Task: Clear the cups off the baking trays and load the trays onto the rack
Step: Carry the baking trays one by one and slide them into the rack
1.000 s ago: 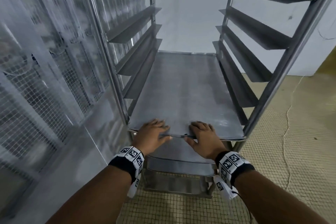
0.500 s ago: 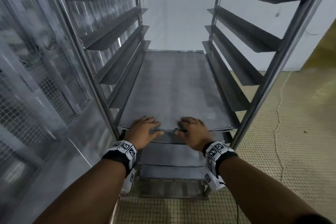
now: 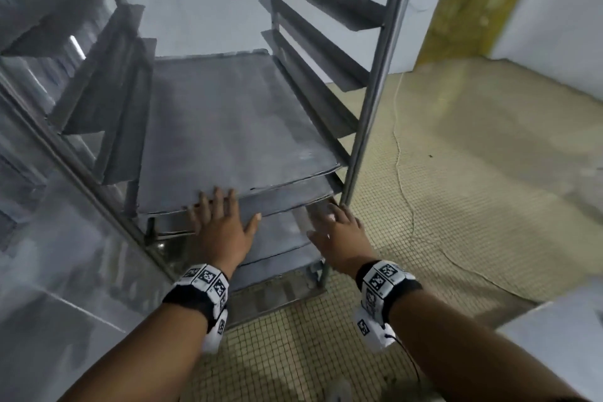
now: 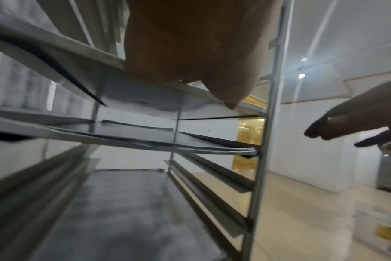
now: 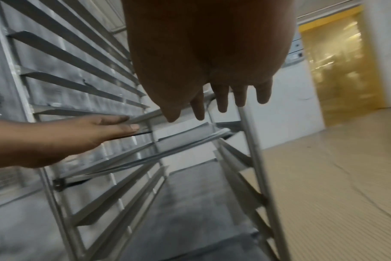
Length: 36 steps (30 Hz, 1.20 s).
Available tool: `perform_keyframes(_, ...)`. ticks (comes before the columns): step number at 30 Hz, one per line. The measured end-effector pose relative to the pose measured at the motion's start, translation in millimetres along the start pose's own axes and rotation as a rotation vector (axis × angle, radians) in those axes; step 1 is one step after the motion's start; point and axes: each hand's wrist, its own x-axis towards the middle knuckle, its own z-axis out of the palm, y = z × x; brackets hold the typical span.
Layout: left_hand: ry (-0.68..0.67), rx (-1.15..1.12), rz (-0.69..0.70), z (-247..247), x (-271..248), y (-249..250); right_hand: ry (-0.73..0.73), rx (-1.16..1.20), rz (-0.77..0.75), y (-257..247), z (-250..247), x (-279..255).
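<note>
Both forearms reach forward and down toward the front of the metal tray rack (image 3: 375, 101). The left hand (image 3: 222, 228) lies flat, palm down, fingers straight and slightly spread, its fingertips (image 3: 215, 197) touching the front edge of the top baking tray (image 3: 228, 127); the thumb points out to the right. The right hand (image 3: 339, 238) hovers just beside the rack's front right post, fingers loosely extended and apart, holding nothing; whether it touches the post or a tray edge is unclear. From the right wrist camera those fingers (image 5: 221, 98) hang straight and separated.

The top baking tray sits level on the rack's side rails, its long axis running away from the person into the rack, short front edge toward the hands. More trays (image 3: 280, 235) lie stacked on lower rails beneath it, aligned the same way, their front edges stepping out slightly.

The rack stands on a tiled floor (image 3: 473, 173) next to a steel wall (image 3: 49, 271).
</note>
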Motion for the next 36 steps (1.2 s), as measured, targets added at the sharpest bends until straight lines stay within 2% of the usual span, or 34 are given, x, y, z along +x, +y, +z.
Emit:
perform_keyframes(3, 0.026, -0.101, 0.067, 15.0, -12.1, 43.7, 0.001, -0.007, 0.159, 39.0, -3.4, -47.9)
perform_keyframes(5, -0.025, -0.152, 0.113, 24.9, -19.5, 78.4, 0.0, -0.016, 0.264, 67.0, -9.3, -81.6)
perform_keyframes(7, -0.088, -0.218, 0.235, 30.4, -28.1, 118.4, 0.017, -0.007, 0.369, 96.5, -16.8, -116.9)
perform_keyframes(10, -0.278, -0.445, 0.426, 36.1, -55.1, 185.8, 0.083, 0.008, 0.523, 141.1, -30.1, -175.4)
perform_keyframes(13, -0.462, -0.563, 0.59, 42.6, -93.3, 254.0, 0.159, 0.015, 0.665, 183.8, -43.6, -238.7)
perform_keyframes(17, -0.684, -0.526, 0.795, 54.1, -153.3, 339.8, 0.202, 0.064, 0.832, 241.7, -53.4, -328.5)
perform_keyframes(20, -0.794, -0.481, 0.876, 63.6, -200.9, 396.6, 0.233, 0.103, 0.958, 280.4, -60.2, -399.1)
perform_keyframes(24, -0.848, -0.42, 0.95, 78.7, -270.8, 465.4, 0.266, 0.144, 1.107, 332.3, -59.0, -490.3)
perform_keyframes(29, -0.803, -0.434, 1.047, 98.1, -343.4, 535.6, 0.257, 0.184, 1.207, 379.5, -45.7, -573.1)
perform_keyframes(32, -0.727, -0.413, 1.056, 113.9, -365.8, 562.8, 0.262, 0.21, 1.18, 394.9, -36.7, -593.3)
perform_keyframes(36, -0.638, -0.375, 1.047, 128.4, -374.6, 577.0, 0.27, 0.201, 1.087, 398.6, -30.2, -595.3)
